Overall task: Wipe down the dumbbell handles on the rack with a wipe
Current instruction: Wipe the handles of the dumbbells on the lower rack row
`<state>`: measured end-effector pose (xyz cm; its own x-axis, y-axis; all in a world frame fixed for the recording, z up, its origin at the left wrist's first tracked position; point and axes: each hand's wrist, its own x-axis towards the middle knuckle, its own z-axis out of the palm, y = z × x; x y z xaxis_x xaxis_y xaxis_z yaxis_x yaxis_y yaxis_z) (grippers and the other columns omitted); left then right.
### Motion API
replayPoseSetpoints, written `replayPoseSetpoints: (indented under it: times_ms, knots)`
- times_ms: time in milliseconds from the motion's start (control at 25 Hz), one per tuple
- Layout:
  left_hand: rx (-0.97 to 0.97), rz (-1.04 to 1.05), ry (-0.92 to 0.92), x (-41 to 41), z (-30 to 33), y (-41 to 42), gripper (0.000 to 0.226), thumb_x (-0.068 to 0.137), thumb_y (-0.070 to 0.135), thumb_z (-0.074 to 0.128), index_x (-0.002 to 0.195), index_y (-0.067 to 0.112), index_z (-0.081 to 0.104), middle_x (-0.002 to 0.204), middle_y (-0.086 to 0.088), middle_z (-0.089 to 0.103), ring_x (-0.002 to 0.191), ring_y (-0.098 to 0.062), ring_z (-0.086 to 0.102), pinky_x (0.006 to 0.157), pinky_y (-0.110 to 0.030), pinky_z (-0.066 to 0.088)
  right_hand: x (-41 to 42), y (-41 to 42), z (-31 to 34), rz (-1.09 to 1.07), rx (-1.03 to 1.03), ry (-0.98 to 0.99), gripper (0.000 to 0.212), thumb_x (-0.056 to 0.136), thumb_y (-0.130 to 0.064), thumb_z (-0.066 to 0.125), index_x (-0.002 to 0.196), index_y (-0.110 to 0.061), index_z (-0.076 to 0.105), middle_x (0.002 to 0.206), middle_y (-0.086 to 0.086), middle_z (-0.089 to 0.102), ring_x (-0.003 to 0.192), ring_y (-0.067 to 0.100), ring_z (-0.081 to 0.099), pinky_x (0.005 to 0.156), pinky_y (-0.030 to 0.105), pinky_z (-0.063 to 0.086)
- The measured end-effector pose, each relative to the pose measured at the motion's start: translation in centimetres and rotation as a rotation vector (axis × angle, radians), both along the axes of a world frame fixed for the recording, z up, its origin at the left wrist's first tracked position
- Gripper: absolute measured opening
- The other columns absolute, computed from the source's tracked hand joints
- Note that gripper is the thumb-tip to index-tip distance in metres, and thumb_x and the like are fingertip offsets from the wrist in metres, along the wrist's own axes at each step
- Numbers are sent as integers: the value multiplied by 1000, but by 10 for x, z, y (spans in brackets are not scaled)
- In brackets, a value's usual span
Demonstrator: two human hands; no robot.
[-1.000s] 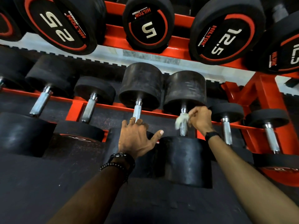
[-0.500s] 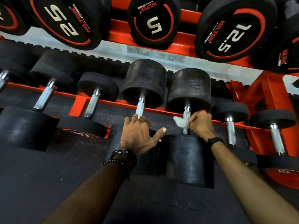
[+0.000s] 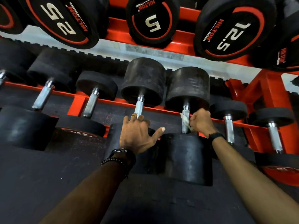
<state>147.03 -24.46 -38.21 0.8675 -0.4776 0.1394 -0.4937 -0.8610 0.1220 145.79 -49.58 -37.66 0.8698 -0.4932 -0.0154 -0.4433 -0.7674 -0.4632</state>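
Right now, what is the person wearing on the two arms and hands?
Both forearms are bare, with no sleeves in view. The left hand has a gold ring on one finger, and its wrist carries a dark beaded bracelet beside a dark metal-linked band. The right hand shows no ring; its wrist carries a plain black band.

Red steel rack (image 3: 265, 92), two tiers visible. Upper tier: black dumbbells marked 25 (image 3: 63, 18), 5 (image 3: 152, 21), 12.5 (image 3: 233, 33). Lower tier: row of black rubber-headed dumbbells (image 3: 144, 81) with chrome handles (image 3: 91, 105), resting across red rails.
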Motion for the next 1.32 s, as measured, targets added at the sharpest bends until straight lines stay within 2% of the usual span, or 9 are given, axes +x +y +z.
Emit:
replayPoseSetpoints:
  times_ms: [80, 160, 320, 480, 640, 720, 920, 1160, 1320]
  knots:
    - [4, 0, 3, -1, 0, -1, 77, 87, 79, 22, 92, 21, 73, 100, 0, 67, 103, -22, 57, 90, -40, 37, 20, -13, 6, -132, 63, -95, 10, 77, 6, 61, 73, 7, 71, 82, 25, 71, 72, 20, 59, 83, 22, 48]
    - [6, 5, -6, -1, 1, -2, 77, 87, 79, 22, 91, 22, 73, 100, 0, 67, 103, -22, 56, 90, -40, 37, 24, -13, 3, -182, 76, -161, 10, 76, 7, 61, 77, 7, 70, 87, 24, 70, 79, 27, 60, 80, 21, 40]
    - [11, -2, -14, 1, -1, 0, 78, 87, 79, 20, 89, 21, 73, 99, 0, 67, 102, -23, 57, 89, -40, 37, -10, -12, -17, -103, 195, 151, 10, 64, 4, 71, 66, -2, 63, 71, 15, 65, 68, 28, 64, 58, 23, 53]
    - [7, 10, -31, -1, -1, -2, 77, 87, 78, 23, 89, 21, 74, 97, -1, 68, 101, -23, 58, 88, -41, 38, 21, -44, -25, -367, 426, -76, 21, 63, -4, 77, 57, -12, 58, 75, 15, 65, 77, 28, 67, 75, 51, 59]
    - [4, 5, -34, 0, -2, -3, 77, 88, 78, 21, 86, 21, 73, 95, -1, 68, 100, -23, 58, 87, -40, 37, 7, -10, -18, -215, 325, 114, 28, 85, 3, 54, 59, -5, 57, 63, 11, 57, 47, 20, 54, 42, 29, 49]
    - [-6, 0, -39, 1, -3, -1, 77, 88, 78, 23, 85, 20, 73, 94, -2, 68, 98, -23, 58, 86, -41, 39, -1, -14, -15, -156, 526, 270, 33, 86, 13, 38, 63, -1, 57, 60, 16, 58, 41, 19, 55, 40, 23, 43]
    - [-23, 11, -36, 0, -3, -3, 76, 87, 79, 24, 85, 21, 74, 94, -1, 68, 97, -22, 58, 87, -40, 38, 26, -12, -6, -389, 1031, -85, 33, 83, 17, 22, 73, -2, 47, 68, 15, 51, 39, 18, 60, 36, 23, 47]
    - [-40, -2, -34, 0, -4, -2, 76, 88, 78, 25, 85, 20, 74, 92, -2, 68, 96, -23, 59, 87, -41, 40, 12, -15, -7, -198, 1271, 215, 6, 83, -7, 57, 78, -5, 60, 76, 13, 68, 65, 23, 64, 72, 36, 54]
    - [-52, 18, -43, 0, -3, -3, 76, 87, 78, 26, 82, 19, 73, 90, -2, 68, 95, -23, 59, 86, -42, 40, 38, -12, -20, -175, 1207, 207, 31, 71, -38, 76, 63, -13, 58, 58, 0, 56, 52, 15, 57, 64, 35, 53]
